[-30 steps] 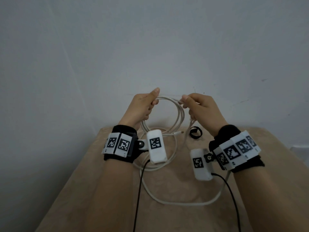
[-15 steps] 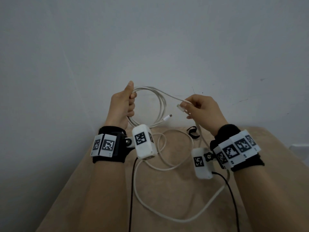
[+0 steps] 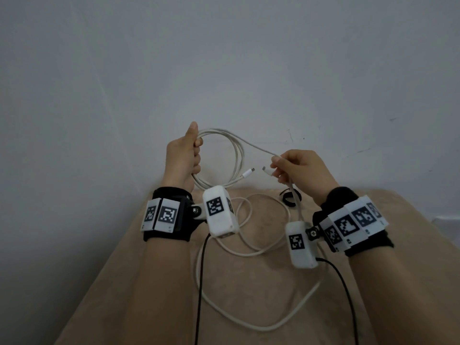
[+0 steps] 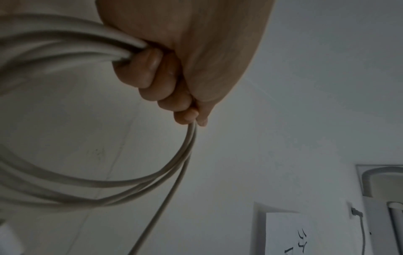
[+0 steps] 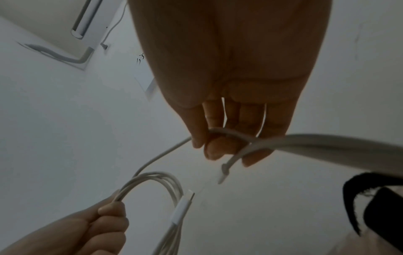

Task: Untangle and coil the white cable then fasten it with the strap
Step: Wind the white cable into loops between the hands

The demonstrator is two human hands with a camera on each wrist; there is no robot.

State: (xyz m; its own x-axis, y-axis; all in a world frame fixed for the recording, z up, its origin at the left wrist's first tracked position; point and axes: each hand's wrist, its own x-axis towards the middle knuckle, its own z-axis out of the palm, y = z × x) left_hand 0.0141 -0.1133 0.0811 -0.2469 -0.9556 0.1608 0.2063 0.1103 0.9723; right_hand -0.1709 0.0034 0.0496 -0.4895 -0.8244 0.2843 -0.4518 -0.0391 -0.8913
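**Coil half made, strap waits on the table**

The left hand (image 3: 183, 159), raised at left, is clenched round the top of a few finished loops of white cable (image 3: 236, 155), apparently to keep them stacked. From that fist a single run of cable slopes right to the right hand (image 3: 302, 170), whose thumb and fingers (image 5: 214, 150) pinch it near a short stub with a plug (image 3: 267, 170), likely to feed the next turn. A second plug (image 3: 247, 174) dangles from the coil (free, between the hands). The rest of the cable lies in slack curves on the near part of the tan table (image 3: 249, 290), not yet gathered. The black strap (image 3: 288, 199) sits unused at the far edge, just beyond the right wrist, within easy reach for fastening.
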